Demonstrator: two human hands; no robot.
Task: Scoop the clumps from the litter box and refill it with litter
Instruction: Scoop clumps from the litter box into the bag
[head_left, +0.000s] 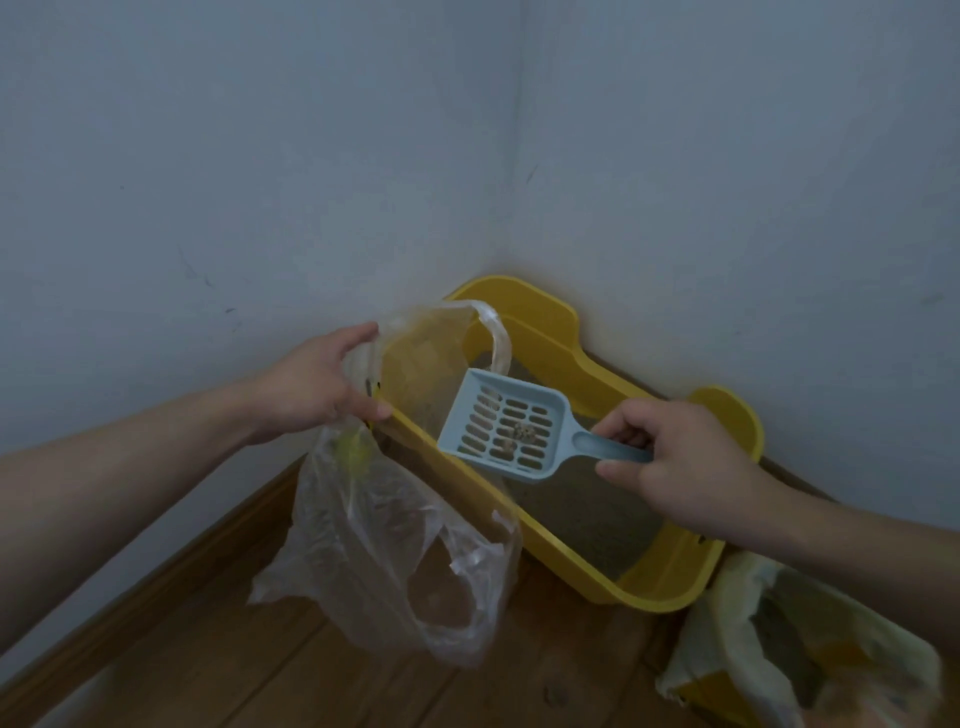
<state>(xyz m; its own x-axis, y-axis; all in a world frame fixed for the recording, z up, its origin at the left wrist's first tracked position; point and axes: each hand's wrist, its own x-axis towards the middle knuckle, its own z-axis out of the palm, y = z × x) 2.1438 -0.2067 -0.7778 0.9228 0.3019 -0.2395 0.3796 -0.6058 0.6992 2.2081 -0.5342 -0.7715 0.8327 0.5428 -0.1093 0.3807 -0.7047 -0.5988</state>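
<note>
Holding a blue scoop (506, 428) with clumps (522, 434) over the yellow litter box (582, 566) rim, right hand (675, 467) closed on its handle, left hand (322, 384) gripping a clear bag (395, 545) open beside it, walls close behind.

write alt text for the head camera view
A right hand holds a blue slotted scoop with a few clumps over a yellow litter box in a wall corner. The left hand holds a clear plastic bag open beside it.
</note>
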